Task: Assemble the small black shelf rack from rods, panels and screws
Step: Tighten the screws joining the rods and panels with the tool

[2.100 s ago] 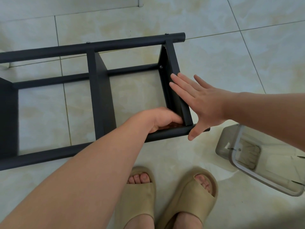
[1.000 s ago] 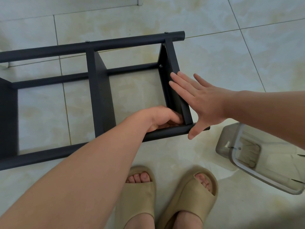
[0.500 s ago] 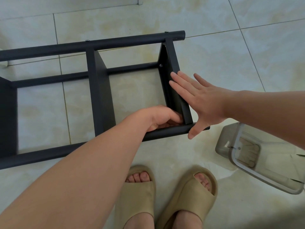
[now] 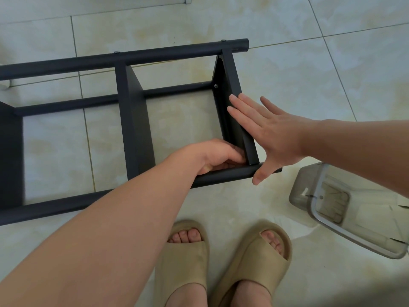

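The black shelf rack [image 4: 132, 56] lies on its side on the tiled floor. My right hand [image 4: 272, 136] presses flat, fingers straight, against the outer face of the right end panel [image 4: 230, 80], with its thumb resting on the near rod [image 4: 221, 176]. My left hand [image 4: 217, 156] reaches inside the frame, its fingers curled into the corner where that panel meets the near rod. Whatever those fingers hold is hidden. A screw head [image 4: 216, 85] shows on the inner face of the end panel.
A middle panel [image 4: 137, 129] and a left panel [image 4: 11, 151] stand between the rods. A clear plastic container [image 4: 345, 209] lies tipped on the floor at the right. My feet in beige slippers [image 4: 186, 258] stand just below the near rod.
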The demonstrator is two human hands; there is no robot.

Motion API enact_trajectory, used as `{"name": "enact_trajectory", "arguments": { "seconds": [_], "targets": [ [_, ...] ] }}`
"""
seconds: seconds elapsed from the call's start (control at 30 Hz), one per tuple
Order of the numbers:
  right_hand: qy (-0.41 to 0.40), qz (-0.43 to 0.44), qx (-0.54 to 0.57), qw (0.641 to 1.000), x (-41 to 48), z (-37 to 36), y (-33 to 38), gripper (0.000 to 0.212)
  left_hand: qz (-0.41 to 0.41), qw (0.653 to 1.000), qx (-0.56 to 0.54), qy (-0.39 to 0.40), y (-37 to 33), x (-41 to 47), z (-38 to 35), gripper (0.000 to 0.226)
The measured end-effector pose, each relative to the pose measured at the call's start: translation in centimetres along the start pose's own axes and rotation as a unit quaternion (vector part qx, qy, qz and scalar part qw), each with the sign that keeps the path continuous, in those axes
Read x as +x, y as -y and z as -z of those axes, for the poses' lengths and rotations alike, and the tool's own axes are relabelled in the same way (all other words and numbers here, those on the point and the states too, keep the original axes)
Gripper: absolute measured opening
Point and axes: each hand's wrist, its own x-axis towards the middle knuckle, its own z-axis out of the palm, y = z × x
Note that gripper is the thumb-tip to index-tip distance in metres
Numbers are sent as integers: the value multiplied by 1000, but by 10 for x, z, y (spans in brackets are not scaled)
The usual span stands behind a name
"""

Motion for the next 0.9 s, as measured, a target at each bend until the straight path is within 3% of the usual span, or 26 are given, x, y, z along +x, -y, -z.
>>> {"name": "enact_trajectory", "arguments": {
  "seconds": [0.1,0.23,0.57,0.9],
  "targets": [
    [-1,-1,-3,1000,0,0,0,154,5,1000,-5,7,-1,0,0,21],
    [-1,-1,-2,1000,0,-1,0,154,36,999,31,-5,-3,-1,-3,10],
    [-7,3,4,1000,0,-1,0,153,-20,998,46,-39,0,3,-3,7],
    [-4,3,6,1000,-1,-1,0,152,-11,997,76,-25,-1,4,-1,7]
  ]
}}
